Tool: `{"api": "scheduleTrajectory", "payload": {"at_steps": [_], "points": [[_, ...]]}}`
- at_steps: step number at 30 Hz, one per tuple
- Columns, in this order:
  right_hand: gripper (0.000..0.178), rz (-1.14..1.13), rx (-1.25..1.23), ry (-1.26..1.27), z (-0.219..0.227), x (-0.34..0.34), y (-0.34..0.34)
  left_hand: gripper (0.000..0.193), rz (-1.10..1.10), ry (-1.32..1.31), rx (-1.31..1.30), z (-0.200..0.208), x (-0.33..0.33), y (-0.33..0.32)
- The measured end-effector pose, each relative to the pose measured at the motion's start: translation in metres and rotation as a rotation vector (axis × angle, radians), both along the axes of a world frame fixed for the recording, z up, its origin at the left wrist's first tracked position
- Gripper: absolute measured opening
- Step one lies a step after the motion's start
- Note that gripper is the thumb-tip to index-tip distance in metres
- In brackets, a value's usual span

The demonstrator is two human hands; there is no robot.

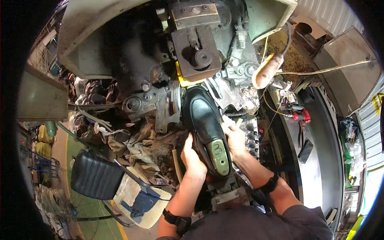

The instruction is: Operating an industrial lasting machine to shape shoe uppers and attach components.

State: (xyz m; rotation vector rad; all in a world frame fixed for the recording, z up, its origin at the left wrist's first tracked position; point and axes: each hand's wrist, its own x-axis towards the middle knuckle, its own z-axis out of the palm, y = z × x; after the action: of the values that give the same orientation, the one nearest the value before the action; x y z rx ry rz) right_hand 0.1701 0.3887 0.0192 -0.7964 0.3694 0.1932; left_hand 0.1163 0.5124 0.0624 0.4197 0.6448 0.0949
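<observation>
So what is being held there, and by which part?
A black shoe, with a green last inside. The left hand grips its left side and the right hand its right side, both behind the toe.

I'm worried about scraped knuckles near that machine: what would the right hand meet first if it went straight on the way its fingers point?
The right hand would probably first meet the silvery metal plate beside the black shoe, on its right, though depth there is unclear.

Green floor (103,231): black padded chair (96,176), yellow painted line (122,232)
Cream seat cover (155,214): dark-blue cloth (143,203), beige patch (128,189)
White worktop strip (314,180): black rectangular block (305,151)
</observation>
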Motion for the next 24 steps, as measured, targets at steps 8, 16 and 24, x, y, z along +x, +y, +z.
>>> {"api": "scheduleTrajectory", "payload": {"at_steps": [8, 16, 24], "points": [[0.050, 0.014, -0.017, -0.035, 0.001, 0.000, 0.001, 0.034, 0.002, -0.035, -0.010, -0.006, 0.001, 0.003], [0.044, -0.010, 0.038, -0.026, 0.003, 0.000, 0.002, 0.035, -0.013, -0.041, -0.055, -0.009, 0.001, 0.003], [0.046, -0.029, -0.060, -0.051, 0.010, 0.003, 0.009, 0.034, 0.048, -0.076, -0.058, -0.040, 0.009, 0.005]]}}
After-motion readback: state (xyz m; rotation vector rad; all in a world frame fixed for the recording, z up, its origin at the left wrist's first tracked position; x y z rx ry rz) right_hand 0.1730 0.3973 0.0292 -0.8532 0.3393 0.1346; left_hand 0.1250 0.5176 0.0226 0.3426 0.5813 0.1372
